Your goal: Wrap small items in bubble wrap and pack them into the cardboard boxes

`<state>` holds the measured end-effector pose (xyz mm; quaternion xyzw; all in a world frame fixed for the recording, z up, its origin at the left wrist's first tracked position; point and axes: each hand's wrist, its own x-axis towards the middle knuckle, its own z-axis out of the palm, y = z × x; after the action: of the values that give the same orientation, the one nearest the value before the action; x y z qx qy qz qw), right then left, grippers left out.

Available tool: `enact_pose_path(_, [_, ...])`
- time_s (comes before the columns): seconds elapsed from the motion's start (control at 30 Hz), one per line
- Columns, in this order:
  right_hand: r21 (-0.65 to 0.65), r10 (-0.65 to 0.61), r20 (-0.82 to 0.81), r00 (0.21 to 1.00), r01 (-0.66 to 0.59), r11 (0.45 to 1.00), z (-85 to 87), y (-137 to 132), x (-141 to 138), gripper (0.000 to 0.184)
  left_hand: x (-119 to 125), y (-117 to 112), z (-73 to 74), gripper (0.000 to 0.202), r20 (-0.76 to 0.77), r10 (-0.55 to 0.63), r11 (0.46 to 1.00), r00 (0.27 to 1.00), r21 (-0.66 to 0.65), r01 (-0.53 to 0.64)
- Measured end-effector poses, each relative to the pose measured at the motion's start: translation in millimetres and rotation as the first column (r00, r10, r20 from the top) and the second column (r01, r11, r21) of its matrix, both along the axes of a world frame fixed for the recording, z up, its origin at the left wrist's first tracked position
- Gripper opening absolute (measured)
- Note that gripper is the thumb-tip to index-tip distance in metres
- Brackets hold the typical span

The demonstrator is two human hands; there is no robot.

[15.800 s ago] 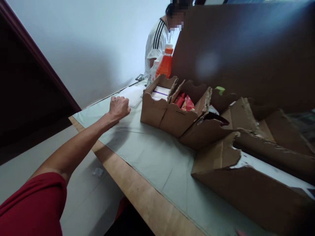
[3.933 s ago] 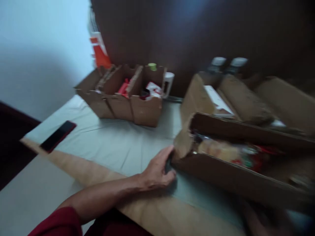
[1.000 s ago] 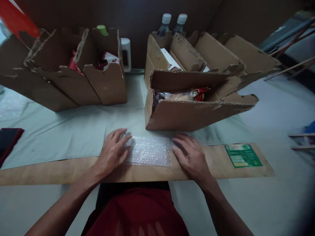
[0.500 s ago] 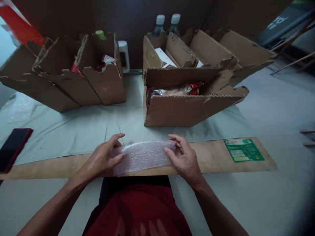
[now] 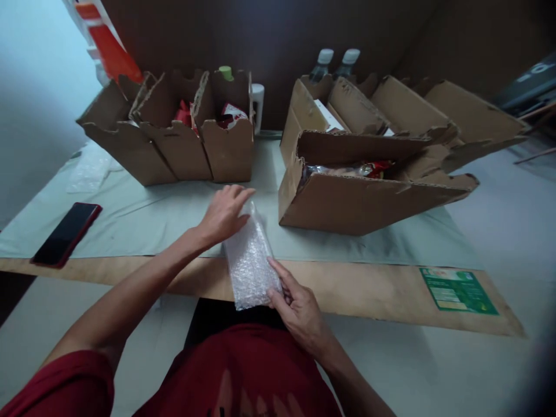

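A folded piece of clear bubble wrap [image 5: 251, 263] lies tilted at the table's front edge, its lower end reaching past the edge toward my red shirt. My right hand [image 5: 299, 307] grips its lower right side, thumb on top and the other fingers along the edge and partly hidden. At the far upper end is my left hand [image 5: 225, 213], fingers stretched out and thumb apart, over or against the wrap's upper left corner. Whether the left fingers touch the wrap is hard to make out.
Cardboard bins [image 5: 230, 150] with red packets stand at the back left. A cardboard box [image 5: 347, 202] holding packets is at the right, before more bins and two capped bottles [image 5: 321, 66]. A phone [image 5: 67, 234] lies left; a green label [image 5: 458, 291] is on the right edge.
The bubble wrap has turned from lying crosswise to pointing away from me. My left hand has moved up to its far end; my right hand has shifted to its lower right side.
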<state>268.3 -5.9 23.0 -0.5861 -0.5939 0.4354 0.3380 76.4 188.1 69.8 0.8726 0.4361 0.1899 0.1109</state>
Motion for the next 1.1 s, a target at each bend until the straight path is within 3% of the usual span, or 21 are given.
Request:
enact_pose_path(0.07, [-0.056,-0.011,-0.031,0.999,0.010,0.998,0.0,-0.8,-3.3,0.043,1.7,-14.5,-12.2,0.048,0.029,-0.099,0.994,0.995,0.053,0.097])
enact_pose_path(0.17, [-0.186,-0.021,-0.122,0.992,-0.002,0.983,2.5,2.6,-0.6,0.040,-19.5,-70.7,-22.9,0.038,0.208,-0.250,0.968,0.945,0.029,0.250])
enact_pose_path(0.3, [-0.304,-0.013,-0.222,0.975,-0.057,0.951,4.2,8.8,5.7,0.050,-43.6,-148.4,-29.9,0.069,0.241,-0.276,0.951,0.930,-0.068,0.300])
enact_pose_path(0.37, [-0.334,-0.004,-0.264,0.965,-0.088,0.938,5.7,10.2,8.7,0.053,-40.8,-164.7,-37.2,0.060,0.231,-0.247,0.965,0.941,-0.029,0.260])
enact_pose_path(0.43, [-0.336,0.023,-0.293,0.956,-0.126,0.933,9.6,9.9,12.8,0.053,-33.2,-165.0,-45.1,0.040,0.270,-0.164,0.986,0.949,0.005,0.169])
enact_pose_path(0.5, [-0.275,0.036,-0.256,0.966,-0.109,0.955,15.6,9.0,18.0,0.052,-26.8,-156.6,-49.9,0.034,0.345,-0.055,0.997,0.937,-0.039,0.073])
enact_pose_path(0.63, [0.069,-0.039,0.063,0.997,0.035,0.997,22.9,14.8,23.9,0.058,-25.0,-140.4,-47.1,0.030,0.406,0.106,0.965,0.908,-0.263,0.005])
enact_pose_path(0.73, [0.222,0.045,0.177,0.983,-0.084,0.971,17.1,28.5,18.7,0.063,-28.3,-136.7,-41.0,0.030,0.384,0.160,0.932,0.909,-0.361,-0.012])
enact_pose_path(0.83, [0.242,0.086,0.176,0.981,-0.128,0.962,5.2,41.6,9.7,0.042,-32.1,-138.2,-38.0,0.039,0.395,0.182,0.904,0.901,-0.427,0.005])
enact_pose_path(0.93, [0.192,0.030,0.158,0.987,-0.061,0.980,-4.5,48.7,2.7,0.029,-34.4,-141.1,-41.5,0.055,0.382,0.156,0.940,0.911,-0.340,-0.018])
enact_pose_path(1.03, [0.156,-0.003,0.172,0.985,-0.024,0.987,-8.0,50.5,0.3,0.033,-32.1,-140.7,-49.7,0.042,0.327,0.166,0.972,0.931,-0.212,-0.099])
enact_pose_path(1.1, [0.226,-0.041,0.196,0.980,-0.004,0.974,-6.5,47.4,2.0,0.033,-28.6,-138.0,-53.6,0.039,0.285,0.193,0.971,0.939,-0.193,-0.141])
